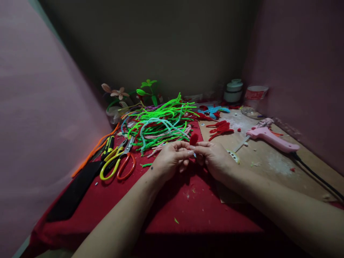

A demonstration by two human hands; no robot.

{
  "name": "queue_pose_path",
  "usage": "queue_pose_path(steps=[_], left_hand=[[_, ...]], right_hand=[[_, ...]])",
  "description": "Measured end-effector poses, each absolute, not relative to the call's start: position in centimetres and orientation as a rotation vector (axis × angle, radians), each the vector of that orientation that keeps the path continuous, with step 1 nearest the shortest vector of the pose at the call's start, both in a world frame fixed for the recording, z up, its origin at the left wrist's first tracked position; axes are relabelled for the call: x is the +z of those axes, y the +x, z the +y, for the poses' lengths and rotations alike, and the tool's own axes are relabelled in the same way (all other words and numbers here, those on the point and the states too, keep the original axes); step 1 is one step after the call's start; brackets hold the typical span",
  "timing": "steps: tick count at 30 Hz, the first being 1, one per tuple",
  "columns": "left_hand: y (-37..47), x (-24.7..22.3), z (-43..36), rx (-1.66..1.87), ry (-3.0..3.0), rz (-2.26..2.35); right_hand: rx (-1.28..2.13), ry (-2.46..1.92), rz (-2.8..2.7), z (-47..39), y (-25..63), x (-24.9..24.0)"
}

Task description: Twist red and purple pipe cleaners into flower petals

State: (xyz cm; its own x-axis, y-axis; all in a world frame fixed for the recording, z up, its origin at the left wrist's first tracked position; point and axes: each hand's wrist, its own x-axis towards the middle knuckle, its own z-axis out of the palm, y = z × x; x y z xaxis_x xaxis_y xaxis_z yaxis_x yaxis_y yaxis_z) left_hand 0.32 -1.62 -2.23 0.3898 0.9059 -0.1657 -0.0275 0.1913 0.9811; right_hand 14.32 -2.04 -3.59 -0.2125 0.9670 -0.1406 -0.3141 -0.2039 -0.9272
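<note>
A small red fuzzy pipe-cleaner petal (pixel 194 139) stands up between my fingertips, over the front middle of the table. My left hand (pixel 169 157) is closed in a pinch at its base. From the other side, my right hand (pixel 216 157) pinches the same piece with thumb and forefinger; its lower end is hidden by the fingers. Just beyond my hands lies a heap of green, pale blue and pink pipe cleaners (pixel 163 123). Several red pipe-cleaner shapes (pixel 221 129) rest to the right, on a brown board (pixel 274 154).
Scissors (pixel 125 166) with yellow and red handles lie left, beside a black flat case (pixel 76 190) and orange pipe cleaners (pixel 94 150). On the board is a pink glue gun (pixel 274 139) with a black cord. Pipe-cleaner flowers (pixel 120 93), a jar (pixel 233 91) and a tub (pixel 256 94) stand behind.
</note>
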Motion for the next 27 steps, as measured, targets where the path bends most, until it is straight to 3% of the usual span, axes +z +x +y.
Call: queue_pose_path(steps=[13,27], left_hand=[[0.84,-2.09,-2.04,0.818,1.249,0.985],[0.55,-1.77,-1.84,0.741,1.414,1.131]], right_hand=[[1.645,-0.916,-0.983,-1.85,14.28,-3.81],[1.349,-1.073,-1.126,-1.4,14.78,-3.37]])
